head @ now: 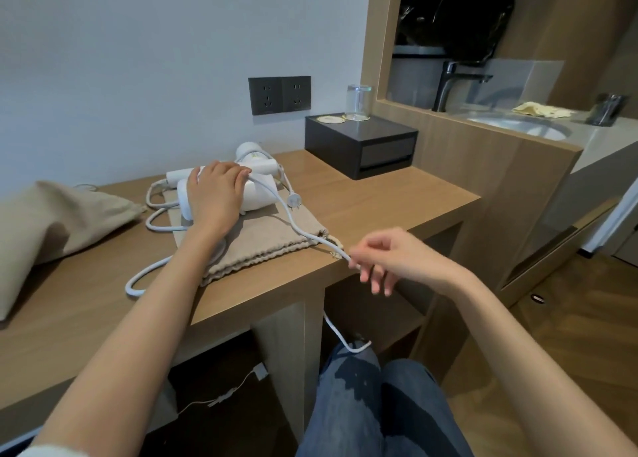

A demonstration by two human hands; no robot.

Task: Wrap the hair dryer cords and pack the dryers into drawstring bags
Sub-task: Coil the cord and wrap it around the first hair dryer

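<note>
Left hand: it lies on top of the near dryer, with the fingers close together and bent down over the white body, holding it in place.
Right hand: the thumb and first finger pinch the cord just past the table edge. The other fingers hang loose and apart.
Near dryer: it sits on the flat bag, close to the back of the wooden table.
Far dryer: it lies just behind the near one, touching it. A plug rests on the flat bag beside them.
Cord: it runs from under the left fingers, across the flat bag, to the right hand. Past the pinch it drops off the table and loops down onto the person's knee.
Loose loops: more white cord lies in curls on the table near the left arm. It is hard to tell which dryer they belong to.
Full bag: it is puffy and sits at the left end of the table — likely already packed.
Step now: it looks like the start of the wrapping, with no turns of cord round the near dryer yet.
What could go wrong: a hard pull by the right hand could drag the near dryer and the flat bag toward the edge. The cord could also catch on the plug or the far dryer and tug them along. The hanging part could snag on the knee or the table leg — then the wrap would come out loose and not fit in the bag.
</note>
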